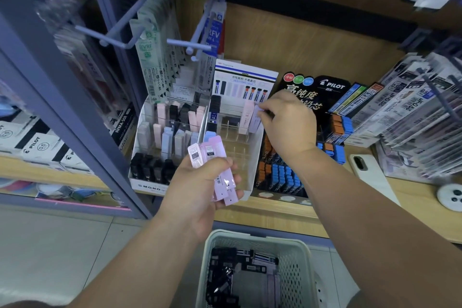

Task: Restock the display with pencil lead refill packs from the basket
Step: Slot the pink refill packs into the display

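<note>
Pinch at the display [253,162]: right grip [287,122] holds one lilac pack [255,119] by its top, upright beside one pink pack [244,117]; left grip [200,187] clutches at least three more packs [200,154] above the basket [250,237].

- Gripping a bundle of pink packs [212,157] in the left hand [197,182], fingers curled round them, fingertips showing at the right edge, held low at centre.
- Rising bare from the lower left edge: left forearm [130,265].
- Pinching the top of a lilac pack [255,119] between thumb and fingertips of the right hand [287,120], back of the hand up, higher and farther out.
- Stretched bare from the lower right corner: right forearm [370,210].
</note>
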A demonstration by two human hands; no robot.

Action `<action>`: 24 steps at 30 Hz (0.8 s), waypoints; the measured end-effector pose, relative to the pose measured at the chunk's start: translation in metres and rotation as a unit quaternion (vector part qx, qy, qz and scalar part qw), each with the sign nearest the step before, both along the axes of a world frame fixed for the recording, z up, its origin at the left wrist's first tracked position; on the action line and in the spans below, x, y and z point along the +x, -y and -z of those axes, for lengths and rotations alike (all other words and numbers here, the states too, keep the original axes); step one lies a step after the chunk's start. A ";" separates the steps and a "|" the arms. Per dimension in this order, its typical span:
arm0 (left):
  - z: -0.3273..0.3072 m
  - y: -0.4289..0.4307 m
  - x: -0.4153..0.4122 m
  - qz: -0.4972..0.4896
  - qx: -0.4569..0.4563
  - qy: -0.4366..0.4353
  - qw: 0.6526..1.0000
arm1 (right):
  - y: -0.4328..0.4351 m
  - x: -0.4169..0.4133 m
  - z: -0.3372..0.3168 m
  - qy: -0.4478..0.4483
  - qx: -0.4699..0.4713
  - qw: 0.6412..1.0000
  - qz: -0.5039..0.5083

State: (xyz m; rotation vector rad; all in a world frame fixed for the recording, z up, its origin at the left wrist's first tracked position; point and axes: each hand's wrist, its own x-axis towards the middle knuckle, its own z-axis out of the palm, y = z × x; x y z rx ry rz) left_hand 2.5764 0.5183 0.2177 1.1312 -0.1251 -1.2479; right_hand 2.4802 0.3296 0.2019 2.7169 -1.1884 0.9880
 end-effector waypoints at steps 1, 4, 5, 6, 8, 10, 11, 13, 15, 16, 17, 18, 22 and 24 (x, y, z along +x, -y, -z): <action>0.000 0.000 0.000 0.002 0.000 -0.001 1.000 | 0.000 0.000 0.002 -0.004 -0.003 1.000 0.005; -0.001 0.001 -0.001 0.006 0.000 0.000 1.000 | 0.003 0.001 0.004 -0.013 -0.015 1.000 0.024; -0.001 0.001 -0.001 0.008 -0.001 0.000 1.000 | 0.003 0.001 0.004 -0.019 -0.022 0.999 0.027; -0.001 0.001 -0.001 0.008 -0.001 -0.001 1.000 | 0.004 0.002 0.005 -0.025 -0.030 0.999 0.027; -0.001 0.000 -0.002 0.006 0.001 -0.003 1.000 | 0.004 0.002 0.007 -0.028 -0.040 0.999 0.020; 0.000 0.000 -0.002 0.007 0.001 -0.002 1.000 | 0.004 -0.001 0.008 -0.017 -0.043 0.999 0.009; 0.000 0.000 -0.002 0.008 0.002 -0.002 1.000 | 0.002 -0.004 0.008 -0.007 -0.044 0.999 0.000; 0.000 -0.001 -0.002 0.008 0.004 -0.002 1.000 | -0.004 -0.009 0.003 0.023 -0.046 0.998 -0.025; 0.001 -0.001 -0.002 0.011 0.004 0.002 1.000 | -0.015 -0.016 -0.005 0.063 -0.021 0.996 -0.061; 0.002 -0.001 -0.002 0.013 0.004 0.008 1.000 | -0.024 -0.019 -0.010 0.081 0.023 0.993 -0.079; 0.002 0.000 -0.002 0.016 0.003 0.014 1.000 | -0.034 -0.021 -0.016 0.095 0.097 0.987 -0.091; 0.003 0.000 -0.003 0.018 0.004 0.021 1.000 | -0.044 -0.022 -0.022 0.109 0.196 0.970 -0.094; 0.005 0.002 -0.008 0.042 0.001 0.057 0.997 | -0.083 -0.025 -0.034 0.196 0.521 0.825 -0.099; 0.004 0.002 -0.010 0.069 -0.006 0.079 0.994 | -0.094 -0.026 -0.034 0.223 0.571 0.784 -0.095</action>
